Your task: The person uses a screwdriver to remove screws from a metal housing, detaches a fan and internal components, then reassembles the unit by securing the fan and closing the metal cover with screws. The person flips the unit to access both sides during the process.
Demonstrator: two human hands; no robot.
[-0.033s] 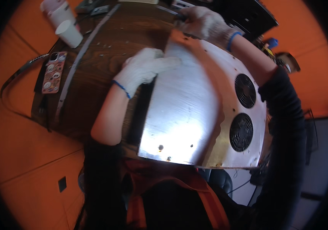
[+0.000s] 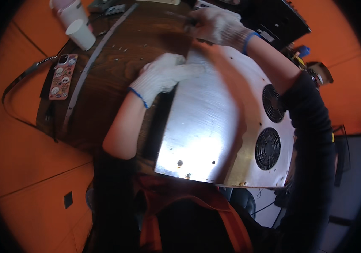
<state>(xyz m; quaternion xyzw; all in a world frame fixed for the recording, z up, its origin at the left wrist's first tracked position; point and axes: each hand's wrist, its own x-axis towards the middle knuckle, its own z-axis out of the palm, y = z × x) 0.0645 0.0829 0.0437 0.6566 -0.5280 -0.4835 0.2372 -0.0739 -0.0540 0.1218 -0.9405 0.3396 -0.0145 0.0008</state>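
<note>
A large silvery sheet-metal case (image 2: pixel 197 122) with two round black fan grilles (image 2: pixel 268 148) lies in front of me. My left hand (image 2: pixel 161 76), in a white knit glove with a blue cuff, grips its left edge, thumb flat on top and fingers down the side. Beyond the far left corner, my gloved right hand (image 2: pixel 214 25) is closed round a slim dark tool (image 2: pixel 191 21). A thin shaft seems to point left from it, too blurred to name its kind. Several small holes dot the case's top, and a shadow crosses it.
At the left of the brown wooden table (image 2: pixel 104 92) lie a phone in a patterned case (image 2: pixel 63 76) and a long pale strip (image 2: pixel 81 80). A white paper cup (image 2: pixel 81 34) stands beside a pink-topped bottle (image 2: pixel 68 12). A black device (image 2: pixel 273 21) sits at the back right.
My right hand has shifted slightly left, off the case's far corner, and the thin shaft now shows. My left hand keeps its hold. The whole view has moved a little.
</note>
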